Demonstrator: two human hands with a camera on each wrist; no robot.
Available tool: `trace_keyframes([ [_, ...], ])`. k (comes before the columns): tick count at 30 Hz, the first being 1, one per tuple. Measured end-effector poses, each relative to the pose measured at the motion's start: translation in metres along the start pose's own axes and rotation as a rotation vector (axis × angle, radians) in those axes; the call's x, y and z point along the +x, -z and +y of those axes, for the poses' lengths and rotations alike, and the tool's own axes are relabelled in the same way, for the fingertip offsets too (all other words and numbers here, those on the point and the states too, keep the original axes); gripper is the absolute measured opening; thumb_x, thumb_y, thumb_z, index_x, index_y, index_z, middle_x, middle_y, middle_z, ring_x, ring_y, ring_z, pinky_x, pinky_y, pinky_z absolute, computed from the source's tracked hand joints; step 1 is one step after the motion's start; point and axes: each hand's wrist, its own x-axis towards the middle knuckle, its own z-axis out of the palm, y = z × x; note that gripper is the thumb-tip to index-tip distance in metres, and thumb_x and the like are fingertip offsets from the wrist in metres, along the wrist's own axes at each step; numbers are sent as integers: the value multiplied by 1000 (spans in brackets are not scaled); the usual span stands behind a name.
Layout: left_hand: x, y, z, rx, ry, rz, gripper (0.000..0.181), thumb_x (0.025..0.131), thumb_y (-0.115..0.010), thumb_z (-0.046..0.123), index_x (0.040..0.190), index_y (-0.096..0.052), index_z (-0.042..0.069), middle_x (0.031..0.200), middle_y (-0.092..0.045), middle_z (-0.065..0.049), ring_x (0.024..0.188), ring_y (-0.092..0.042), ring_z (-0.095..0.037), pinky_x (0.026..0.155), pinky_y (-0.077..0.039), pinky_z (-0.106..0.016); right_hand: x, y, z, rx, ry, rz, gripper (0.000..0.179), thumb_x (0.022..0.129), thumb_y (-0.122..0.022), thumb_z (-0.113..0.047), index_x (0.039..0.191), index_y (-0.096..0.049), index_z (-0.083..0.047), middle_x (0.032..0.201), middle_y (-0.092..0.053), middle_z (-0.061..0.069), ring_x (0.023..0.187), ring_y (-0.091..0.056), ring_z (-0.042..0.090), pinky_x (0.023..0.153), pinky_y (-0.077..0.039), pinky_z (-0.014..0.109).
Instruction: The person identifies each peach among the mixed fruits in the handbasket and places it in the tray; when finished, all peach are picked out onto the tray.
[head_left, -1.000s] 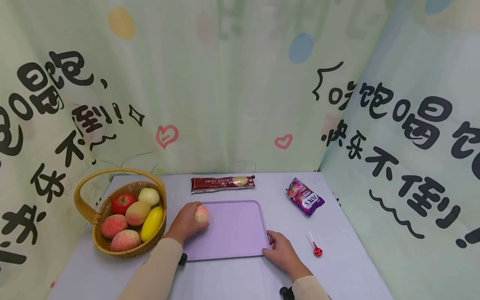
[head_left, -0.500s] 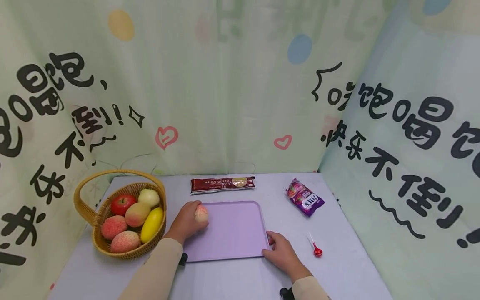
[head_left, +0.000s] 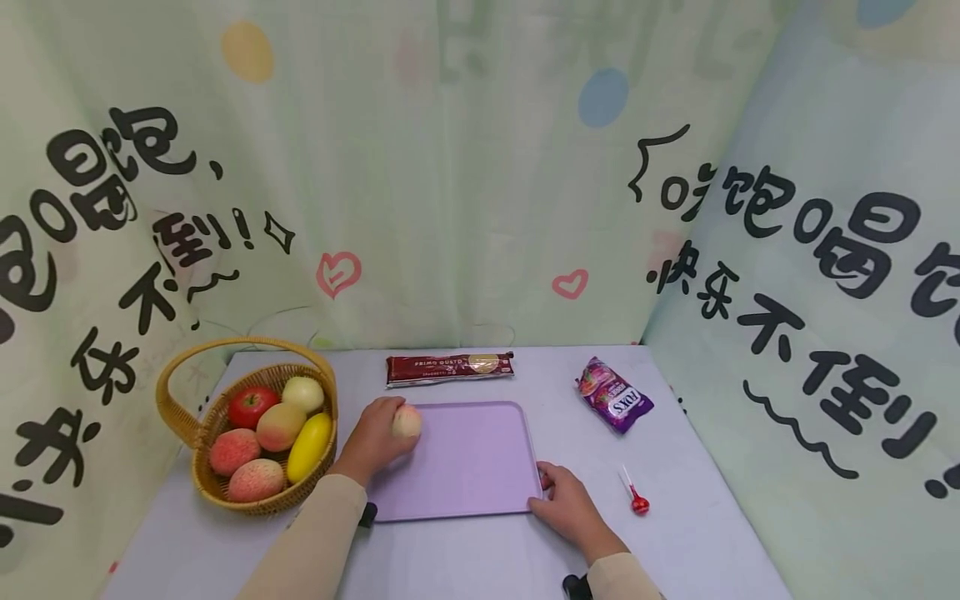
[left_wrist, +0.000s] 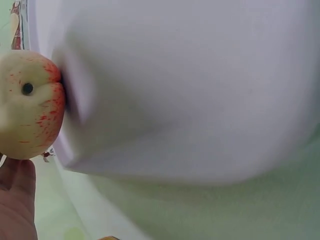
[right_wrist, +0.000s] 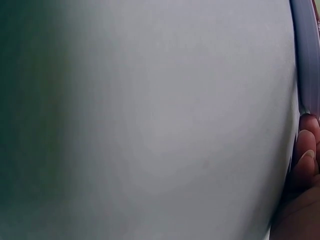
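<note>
From the head view, the left hand is curled around a small peach, pale yellow with a red speckled blush, holding it at the far left corner of a flat lilac tray with rounded corners and a thin raised rim. The right hand sits at the tray's near right corner, fingers bent against the rim, though I can't tell whether they really grip it. A woven wicker basket with a hoop handle stands at the left edge of the pale grey table, full of smooth round fruit. A long dark red spaghetti packet lies along the far edge, a shiny purple candy bag is toward the far right corner, and a red lollipop on a white stick lies near the right hand. The left wrist view is blurry but gives the peach up close: matte skin, red flecks, a dark stem dimple, pressed against the tray, with a bit of the left hand under it. The right wrist view is mostly plain table surface, with the right hand's fingertips at the tray rim; none of the fruit or packets show here.
</note>
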Motion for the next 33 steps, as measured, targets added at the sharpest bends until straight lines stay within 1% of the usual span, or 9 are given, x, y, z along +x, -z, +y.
trace_keyframes([
  [9, -4, 8, 11, 26, 10, -1, 66, 81, -87, 24, 139, -59, 10, 140, -59, -9, 123, -54, -30, 105, -51, -52, 1, -2, 3, -8, 9, 15, 65, 79, -81, -19, 137, -59, 2, 95, -59, 0, 82, -50, 15, 69, -44, 28],
  [13, -7, 14, 16, 26, -9, -8, 66, 81, -87, 24, 139, -59, 11, 142, -58, -8, 123, -54, -28, 105, -51, -51, 1, -1, 2, -4, -5, 12, 65, 80, -81, -19, 138, -59, 2, 96, -59, 0, 83, -50, 15, 69, -44, 27],
  [16, -11, 19, 19, 21, -37, -17, 65, 80, -88, 24, 139, -60, 12, 142, -58, -6, 121, -54, -27, 104, -52, -48, 0, -1, 1, -2, -14, 7, 65, 80, -81, -19, 138, -58, 1, 96, -59, 0, 84, -50, 15, 70, -44, 28],
  [20, -20, 26, 23, 10, -81, -35, 66, 79, -89, 26, 137, -60, 14, 143, -57, -4, 121, -55, -24, 104, -53, -46, 0, -1, 0, -4, -8, 4, 65, 80, -81, -18, 138, -58, 2, 97, -59, 1, 84, -50, 15, 70, -44, 29],
  [23, -29, 32, 28, 18, -113, -50, 70, 78, -90, 31, 138, -60, 15, 144, -57, -3, 126, -55, -23, 108, -51, -45, -1, 0, -1, -1, -8, 3, 65, 80, -81, -18, 137, -59, 2, 97, -59, 2, 84, -50, 15, 70, -44, 28],
  [25, -35, 38, 31, 34, -142, -52, 72, 78, -90, 34, 140, -59, 14, 144, -57, -3, 129, -54, -24, 109, -50, -45, -1, 0, -1, 2, -8, 4, 65, 80, -82, -18, 137, -59, 3, 97, -59, 1, 84, -50, 15, 70, -44, 28],
  [28, -46, 49, 35, 70, -162, -42, 75, 77, -90, 37, 141, -58, 14, 146, -57, -4, 133, -53, -26, 111, -49, -47, -1, -1, -1, 7, -11, 3, 65, 80, -81, -19, 138, -59, 2, 97, -59, 1, 84, -50, 15, 70, -44, 27],
  [33, -61, 62, 36, 139, -184, -15, 78, 76, -90, 43, 141, -58, 13, 145, -58, -4, 134, -54, -26, 110, -50, -49, 0, 0, 0, -2, -13, 2, 66, 80, -81, -19, 138, -59, 2, 98, -60, 1, 85, -51, 14, 71, -45, 28],
])
